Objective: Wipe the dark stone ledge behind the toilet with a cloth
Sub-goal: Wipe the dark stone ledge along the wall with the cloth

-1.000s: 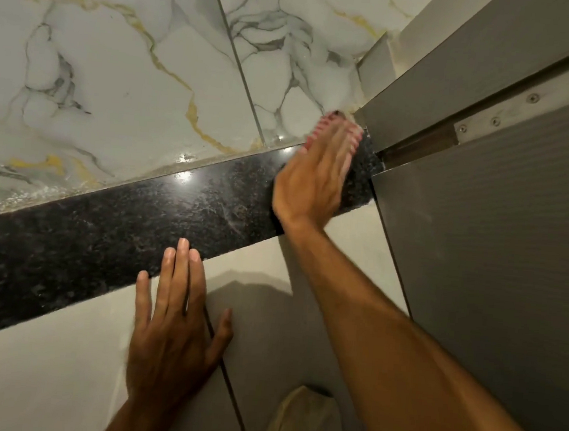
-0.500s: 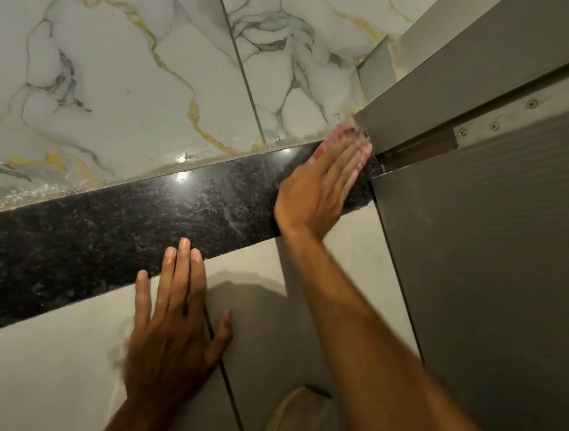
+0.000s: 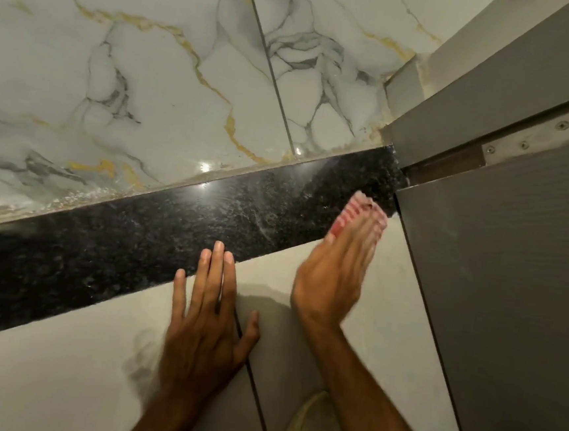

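The dark speckled stone ledge [image 3: 157,238] runs as a diagonal band from the lower left up to the grey partition at the right. My right hand [image 3: 336,275] lies flat, blurred by motion, over the ledge's front edge near its right end. A pink-and-white striped cloth [image 3: 354,211] shows beyond its fingertips, pressed under the fingers. My left hand [image 3: 205,322] rests flat with fingers together on the pale tile below the ledge, its fingertips touching the ledge's lower edge. Faint wipe streaks mark the stone left of the cloth.
White marble tiles with gold and grey veins [image 3: 150,83] rise behind the ledge. A grey partition with a screwed metal strip [image 3: 512,269] closes the right side. Pale tile [image 3: 55,384] fronts the ledge below. A rounded beige object [image 3: 305,430] sits at the bottom.
My right hand with the cloth has slid from the far right corner of the ledge back toward me, onto the front edge. The left hand has stayed flat on the tile.
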